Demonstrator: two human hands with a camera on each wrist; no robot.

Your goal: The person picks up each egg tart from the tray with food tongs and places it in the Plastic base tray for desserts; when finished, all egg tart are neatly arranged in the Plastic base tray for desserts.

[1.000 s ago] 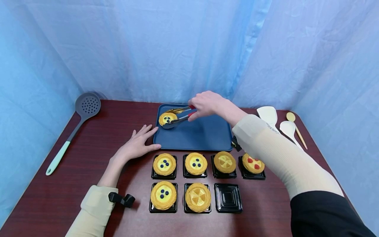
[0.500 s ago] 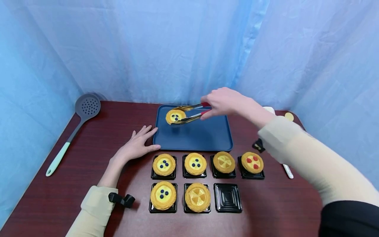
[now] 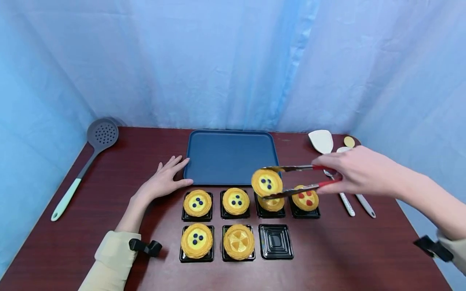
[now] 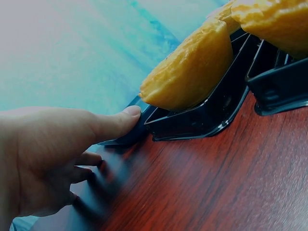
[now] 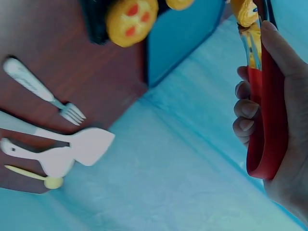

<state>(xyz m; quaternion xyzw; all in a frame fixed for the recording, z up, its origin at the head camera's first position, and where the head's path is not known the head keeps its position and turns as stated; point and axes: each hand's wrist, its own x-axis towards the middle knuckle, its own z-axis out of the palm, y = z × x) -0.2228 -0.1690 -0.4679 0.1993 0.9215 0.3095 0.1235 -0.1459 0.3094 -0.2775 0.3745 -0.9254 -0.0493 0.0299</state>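
My right hand [image 3: 364, 171] grips red-handled tongs [image 5: 274, 120], whose tips pinch a blueberry-topped egg tart [image 3: 267, 182]. This tart hangs above the row of black trays, partly covering a tart with a pale wedge pattern [image 3: 272, 204]. The left hand [image 3: 162, 180] lies with spread fingers at the left edge of the blue tray [image 3: 233, 157], thumb and a fingertip touching its rim. Nothing lies on the blue tray. In the front row, the rightmost small black tray [image 3: 276, 241] holds nothing. In the left wrist view, a tart [image 4: 192, 72] sits in its black holder beside the left thumb.
Several other tarts sit in black trays, including one with red fruit [image 3: 305, 199]. A slotted skimmer [image 3: 102, 135] lies at the left. A white spatula [image 3: 322, 141], a white spoon [image 5: 57, 161], a wooden spoon [image 3: 349, 141] and a fork [image 5: 36, 84] lie at the right.
The right hand has lifted the blueberry tart off the blue tray with the tongs and carried it right and nearer, over the back row. The left hand stays at the tray's edge.
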